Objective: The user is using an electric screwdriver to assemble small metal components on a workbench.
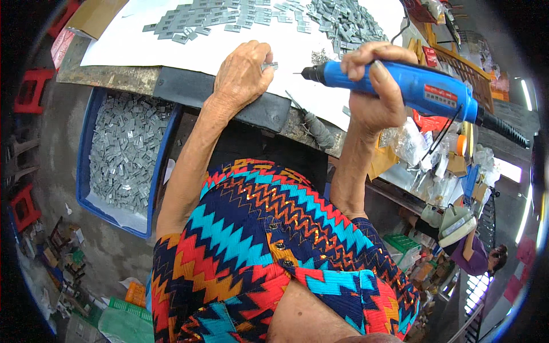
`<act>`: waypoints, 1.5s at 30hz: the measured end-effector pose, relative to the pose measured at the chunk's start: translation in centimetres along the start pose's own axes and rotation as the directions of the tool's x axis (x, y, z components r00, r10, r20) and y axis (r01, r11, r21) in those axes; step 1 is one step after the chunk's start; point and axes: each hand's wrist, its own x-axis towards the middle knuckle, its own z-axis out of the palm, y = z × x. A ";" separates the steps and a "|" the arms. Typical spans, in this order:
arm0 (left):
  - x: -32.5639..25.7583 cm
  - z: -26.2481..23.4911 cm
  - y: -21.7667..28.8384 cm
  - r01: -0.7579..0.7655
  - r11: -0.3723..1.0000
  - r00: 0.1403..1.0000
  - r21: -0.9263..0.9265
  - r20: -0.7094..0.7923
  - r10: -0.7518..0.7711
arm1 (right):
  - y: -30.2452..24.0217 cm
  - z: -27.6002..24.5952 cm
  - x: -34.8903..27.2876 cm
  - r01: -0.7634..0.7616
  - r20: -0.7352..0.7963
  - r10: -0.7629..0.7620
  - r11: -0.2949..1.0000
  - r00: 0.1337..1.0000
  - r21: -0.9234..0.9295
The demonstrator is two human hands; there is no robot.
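Left hand [243, 74] pinches a small grey metal piece [270, 66] at the bench [114, 77] edge, over the white sheet; right hand [374, 86] fists round the blue rotary tool [412, 86], bit just beside it. Prob best w/ piece braced, bit fed lightly.

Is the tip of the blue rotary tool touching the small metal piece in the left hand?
Apart. The head view shows white paper between the tool tip and the piece pinched in the left hand.

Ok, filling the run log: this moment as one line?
left hand: pinches small grey part | right hand: grips blue rotary tool | tip beside part
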 end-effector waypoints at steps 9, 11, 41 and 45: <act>-0.7 -2.6 1.6 0.171 0.945 0.982 -0.280 -0.029 -0.186 | -2.4 -3.8 -2.1 0.017 -0.171 -0.015 1.000 0.985 0.011; -1.3 -4.5 2.3 0.221 0.948 0.968 -0.228 -0.070 -0.243 | -2.9 -5.6 -2.5 0.023 -0.194 -0.038 0.997 0.980 -0.076; -21.1 -15.9 -13.0 0.608 0.740 0.778 0.288 -0.404 -0.481 | 4.2 -5.3 3.4 0.088 -0.379 -0.137 0.986 0.915 -0.143; -20.0 -15.3 -11.6 0.598 0.760 0.778 0.256 -0.414 -0.473 | 5.2 -5.6 3.7 0.081 -0.396 -0.159 0.975 0.904 -0.205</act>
